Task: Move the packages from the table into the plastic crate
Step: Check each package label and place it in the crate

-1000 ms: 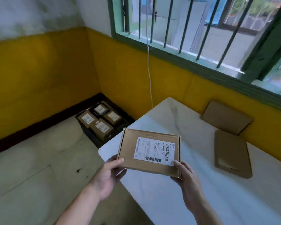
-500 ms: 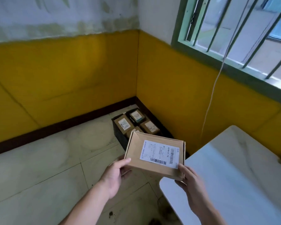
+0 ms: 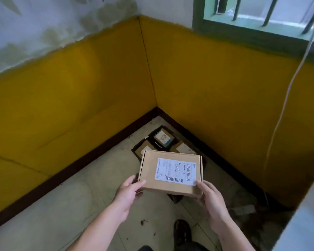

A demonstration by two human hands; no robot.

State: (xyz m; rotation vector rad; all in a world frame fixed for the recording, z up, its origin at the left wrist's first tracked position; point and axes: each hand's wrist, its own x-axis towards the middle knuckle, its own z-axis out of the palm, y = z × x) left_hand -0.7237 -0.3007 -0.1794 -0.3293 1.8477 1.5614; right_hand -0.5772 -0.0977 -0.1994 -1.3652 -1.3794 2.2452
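Note:
I hold a flat brown cardboard package (image 3: 149,173) with a white barcode label, gripped at its near corners by my left hand (image 3: 128,193) and my right hand (image 3: 209,198). It hangs level above the floor, in front of and partly covering the black plastic crate (image 3: 137,153) that stands in the room's corner. Inside the crate lie labelled packages (image 3: 163,139), some hidden behind the one I carry.
Yellow walls with a dark skirting (image 3: 91,160) meet behind the crate. The white table's edge (image 3: 304,211) shows at the far right. A white cord (image 3: 279,115) hangs down the right wall from the barred window (image 3: 257,24). My shoe (image 3: 182,232) is on the tiled floor.
The view has swung left and down, away from the table toward the corner. The package has travelled with both hands from over the table to just in front of the crate.

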